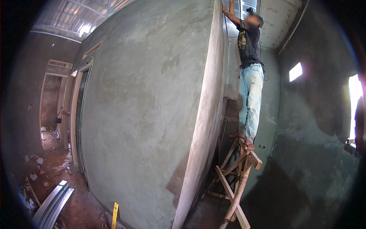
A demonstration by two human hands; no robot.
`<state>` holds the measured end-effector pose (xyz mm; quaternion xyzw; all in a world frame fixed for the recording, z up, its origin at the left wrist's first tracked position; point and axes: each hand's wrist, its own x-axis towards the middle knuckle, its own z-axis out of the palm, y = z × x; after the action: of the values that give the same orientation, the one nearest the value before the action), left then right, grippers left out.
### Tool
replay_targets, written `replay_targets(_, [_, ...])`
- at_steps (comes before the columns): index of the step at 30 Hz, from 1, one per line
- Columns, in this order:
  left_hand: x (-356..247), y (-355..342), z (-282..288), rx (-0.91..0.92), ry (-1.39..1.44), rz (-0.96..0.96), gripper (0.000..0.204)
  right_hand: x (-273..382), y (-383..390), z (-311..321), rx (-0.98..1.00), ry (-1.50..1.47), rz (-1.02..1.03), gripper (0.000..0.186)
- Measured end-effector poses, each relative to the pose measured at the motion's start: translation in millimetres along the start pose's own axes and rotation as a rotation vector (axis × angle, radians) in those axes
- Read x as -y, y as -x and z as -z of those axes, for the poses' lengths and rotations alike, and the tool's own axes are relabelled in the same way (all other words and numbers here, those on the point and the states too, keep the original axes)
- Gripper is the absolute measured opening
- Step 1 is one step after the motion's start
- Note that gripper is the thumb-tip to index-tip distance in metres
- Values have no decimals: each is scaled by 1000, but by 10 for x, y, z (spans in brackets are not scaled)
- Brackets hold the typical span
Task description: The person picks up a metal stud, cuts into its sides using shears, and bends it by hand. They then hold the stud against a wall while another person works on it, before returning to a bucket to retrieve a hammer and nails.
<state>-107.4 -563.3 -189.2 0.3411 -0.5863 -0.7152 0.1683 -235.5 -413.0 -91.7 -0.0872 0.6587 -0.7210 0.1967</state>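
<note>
Neither of my hands shows in the head view. A grey plastered wall (148, 107) fills the middle, ending in a pale edge (207, 126). Beyond that edge another person (249, 76) in a dark shirt and light jeans stands barefoot on a wooden trestle (238, 179), with both arms raised to the top of the wall near the ceiling.
A doorway with a pale frame (78, 114) opens at the left. Grey metal profiles (53, 204) lie on the dirt floor among rubble (38, 160). A yellow level (114, 215) leans low by the wall. Bright window openings (295, 71) sit in the right wall.
</note>
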Motion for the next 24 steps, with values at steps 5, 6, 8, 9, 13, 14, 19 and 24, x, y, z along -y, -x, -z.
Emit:
replay_targets(5, [-7, 13, -21, 7, -1, 0, 85, -6, 24, 9, -5, -12, -5, 45])
replay_targets(6, [-3, 20, -21, 11, -5, 1, 85, -10, 25, 19, -7, -15, -7, 45])
replay_targets(8, [4, 42, -33, 13, -5, 2, 85, -25, 46, 27, -8, -20, -11, 45])
replay_targets(9, [3, 38, -37, 16, -7, 2, 85, -22, 53, 36, -12, -26, -11, 45])
replay_targets(13, [21, 55, -62, 25, -13, 1, 84, -39, 91, 83, -22, -34, -13, 45])
replay_targets(14, [3, 63, -57, 27, -14, 1, 84, -38, 100, 84, -22, -38, -12, 45])
replay_targets(19, [-4, 94, -84, 40, -24, -4, 84, -63, 159, 152, -32, -54, -11, 45])
replay_targets(24, [-7, 138, -124, 61, -40, -20, 83, -87, 223, 222, -41, -60, -10, 46])
